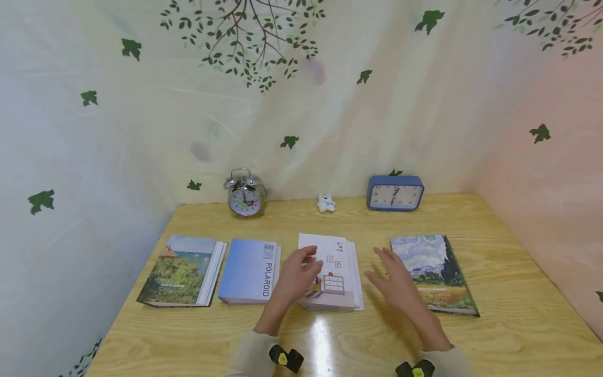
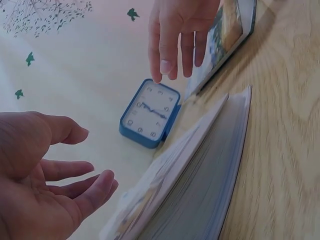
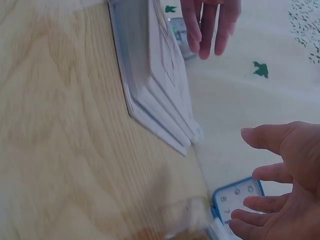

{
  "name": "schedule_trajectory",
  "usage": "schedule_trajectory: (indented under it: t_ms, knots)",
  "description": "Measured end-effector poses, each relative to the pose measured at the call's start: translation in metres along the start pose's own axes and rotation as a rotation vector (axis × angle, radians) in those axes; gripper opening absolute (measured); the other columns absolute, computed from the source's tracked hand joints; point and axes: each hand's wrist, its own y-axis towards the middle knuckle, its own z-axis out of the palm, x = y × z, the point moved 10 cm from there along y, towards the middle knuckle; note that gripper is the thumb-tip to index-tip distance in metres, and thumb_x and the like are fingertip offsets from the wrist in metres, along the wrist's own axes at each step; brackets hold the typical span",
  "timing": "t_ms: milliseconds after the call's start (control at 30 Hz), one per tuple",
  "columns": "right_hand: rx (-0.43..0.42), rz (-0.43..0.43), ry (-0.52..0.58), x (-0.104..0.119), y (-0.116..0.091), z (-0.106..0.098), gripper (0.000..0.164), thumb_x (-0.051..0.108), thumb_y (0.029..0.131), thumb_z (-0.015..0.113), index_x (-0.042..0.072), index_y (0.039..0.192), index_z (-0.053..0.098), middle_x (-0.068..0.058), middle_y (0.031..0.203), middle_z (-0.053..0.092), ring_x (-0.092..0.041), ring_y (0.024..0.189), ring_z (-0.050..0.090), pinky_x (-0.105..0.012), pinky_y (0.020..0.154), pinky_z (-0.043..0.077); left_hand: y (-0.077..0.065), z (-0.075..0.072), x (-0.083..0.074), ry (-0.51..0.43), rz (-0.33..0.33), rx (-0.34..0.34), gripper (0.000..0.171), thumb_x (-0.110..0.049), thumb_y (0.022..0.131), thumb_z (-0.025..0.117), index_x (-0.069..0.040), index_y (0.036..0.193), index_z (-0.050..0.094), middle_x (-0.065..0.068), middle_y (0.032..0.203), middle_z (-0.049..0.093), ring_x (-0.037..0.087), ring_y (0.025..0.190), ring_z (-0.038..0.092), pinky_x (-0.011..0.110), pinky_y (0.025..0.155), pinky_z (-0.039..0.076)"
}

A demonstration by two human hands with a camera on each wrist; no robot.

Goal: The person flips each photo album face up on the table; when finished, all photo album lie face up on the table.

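Note:
A white photo album (image 1: 346, 262) with drawn furniture on its cover lies closed on the table. My left hand (image 1: 298, 275) hovers over the album's left part, fingers loosely bent and holding nothing; the left wrist view shows a gap between this hand (image 2: 55, 175) and the cover. To the album's right, my right hand (image 1: 395, 283) is held in the air with fingers spread and nothing in them. It partly covers the left edge of a photo album with a painted landscape (image 1: 435, 272). The page edges of the white album (image 3: 145, 75) show in the right wrist view.
Left of the white album lie a blue POLAROID album (image 1: 247, 272) and a garden-and-sea photo album (image 1: 186, 269). Along the back stand a silver twin-bell alarm clock (image 1: 245, 196), a small white bear figure (image 1: 325, 202) and a blue rectangular clock (image 1: 395, 193). A patterned curtain (image 1: 330, 120) hangs behind.

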Motion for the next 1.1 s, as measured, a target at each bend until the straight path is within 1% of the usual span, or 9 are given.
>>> schedule_trajectory:
  t_ms: [167, 400, 533, 633, 733, 800, 967, 1033, 1100]
  knots:
    - [-0.062, -0.008, -0.034, -0.017, -0.006, -0.031, 0.064, 0.028, 0.096, 0.058, 0.001, 0.148, 0.033, -0.03, 0.15, 0.025, -0.052, 0.133, 0.029, -0.069, 0.099, 0.033, 0.001, 0.028, -0.014, -0.036, 0.039, 0.067, 0.043, -0.013, 0.092, 0.062, 0.007, 0.129, 0.053, 0.023, 0.127, 0.056, 0.034, 0.112, 0.058, 0.031, 0.091, 0.053]
    - [-0.145, -0.023, -0.078, -0.04, -0.018, -0.068, 0.066, 0.033, 0.096, 0.059, -0.002, 0.146, 0.034, -0.033, 0.147, 0.028, -0.055, 0.129, 0.031, -0.07, 0.094, 0.034, 0.002, 0.071, -0.03, -0.053, 0.042, 0.164, 0.049, -0.018, 0.093, 0.063, 0.004, 0.134, 0.05, 0.021, 0.128, 0.055, 0.031, 0.113, 0.059, 0.027, 0.089, 0.053]
    - [-0.125, 0.02, -0.091, -0.056, -0.025, -0.083, 0.072, 0.037, 0.096, 0.057, -0.001, 0.149, 0.027, -0.035, 0.148, 0.023, -0.058, 0.13, 0.026, -0.073, 0.094, 0.029, 0.0, 0.096, -0.037, -0.068, 0.051, 0.214, 0.055, -0.022, 0.092, 0.064, 0.0, 0.139, 0.046, 0.019, 0.13, 0.055, 0.032, 0.115, 0.058, 0.027, 0.09, 0.053]
    - [-0.102, 0.058, -0.109, -0.071, -0.029, -0.092, 0.076, 0.041, 0.097, 0.054, 0.0, 0.151, 0.02, -0.037, 0.149, 0.017, -0.061, 0.129, 0.023, -0.075, 0.093, 0.027, -0.002, 0.113, -0.037, -0.073, 0.025, 0.247, 0.061, -0.027, 0.092, 0.064, -0.006, 0.144, 0.041, 0.017, 0.136, 0.051, 0.032, 0.117, 0.057, 0.029, 0.092, 0.052]
    - [-0.103, 0.077, -0.129, -0.085, -0.034, -0.101, 0.078, 0.041, 0.097, 0.054, -0.002, 0.151, 0.018, -0.039, 0.149, 0.014, -0.062, 0.128, 0.021, -0.076, 0.091, 0.027, -0.005, 0.128, -0.036, -0.065, 0.002, 0.273, 0.064, -0.028, 0.092, 0.064, -0.008, 0.147, 0.037, 0.016, 0.14, 0.047, 0.032, 0.118, 0.057, 0.031, 0.091, 0.053]
    - [-0.104, 0.09, -0.138, -0.093, -0.036, -0.105, 0.079, 0.04, 0.097, 0.054, -0.004, 0.15, 0.017, -0.041, 0.147, 0.014, -0.064, 0.127, 0.021, -0.076, 0.091, 0.026, -0.007, 0.139, -0.037, -0.061, -0.001, 0.295, 0.066, -0.027, 0.092, 0.065, -0.007, 0.147, 0.035, 0.016, 0.141, 0.046, 0.033, 0.118, 0.057, 0.031, 0.091, 0.053]
    - [-0.043, 0.152, -0.153, -0.116, -0.041, -0.106, 0.084, 0.045, 0.097, 0.051, -0.009, 0.149, 0.013, -0.046, 0.144, 0.012, -0.066, 0.124, 0.02, -0.077, 0.093, 0.024, -0.012, 0.163, -0.032, -0.067, -0.036, 0.342, 0.068, -0.022, 0.091, 0.066, -0.002, 0.147, 0.033, 0.017, 0.138, 0.047, 0.03, 0.116, 0.058, 0.028, 0.088, 0.053]
    - [-0.012, 0.159, -0.155, -0.123, -0.043, -0.105, 0.084, 0.046, 0.098, 0.049, -0.011, 0.148, 0.013, -0.047, 0.142, 0.015, -0.066, 0.122, 0.024, -0.076, 0.091, 0.029, -0.012, 0.174, -0.029, -0.057, -0.057, 0.337, 0.069, -0.021, 0.09, 0.068, -0.003, 0.147, 0.034, 0.015, 0.138, 0.048, 0.027, 0.115, 0.06, 0.027, 0.086, 0.054]
    - [0.003, 0.149, -0.134, -0.126, -0.045, -0.105, 0.082, 0.044, 0.098, 0.05, -0.013, 0.147, 0.015, -0.048, 0.139, 0.021, -0.065, 0.12, 0.031, -0.073, 0.09, 0.034, -0.01, 0.184, -0.028, -0.068, -0.048, 0.321, 0.068, -0.016, 0.087, 0.069, 0.0, 0.145, 0.037, 0.016, 0.133, 0.051, 0.024, 0.11, 0.063, 0.024, 0.084, 0.054]
